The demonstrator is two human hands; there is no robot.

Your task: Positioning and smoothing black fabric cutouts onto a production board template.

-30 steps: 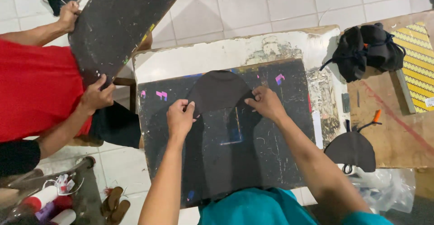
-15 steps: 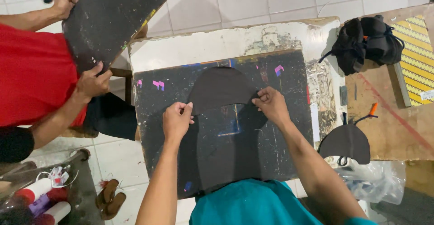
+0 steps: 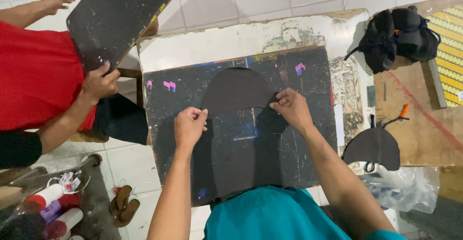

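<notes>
We pinch the black cloth piece [image 3: 236, 90] at both lower corners, left hand [image 3: 189, 126] and right hand [image 3: 291, 107], so it lies flat on the dark board [image 3: 308, 134] (a person in red beside us holds another board [image 3: 120, 13]).

Head view, steeply down, close

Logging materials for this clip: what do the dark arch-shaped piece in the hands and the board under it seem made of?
The arch-shaped piece, pinched by the left hand and right hand, looks like thin matte black fabric or foam sheet: flat, clean-cut edge. The board looks like a rigid dark panel, scratched and paint-flecked; its material is unclear.
</notes>
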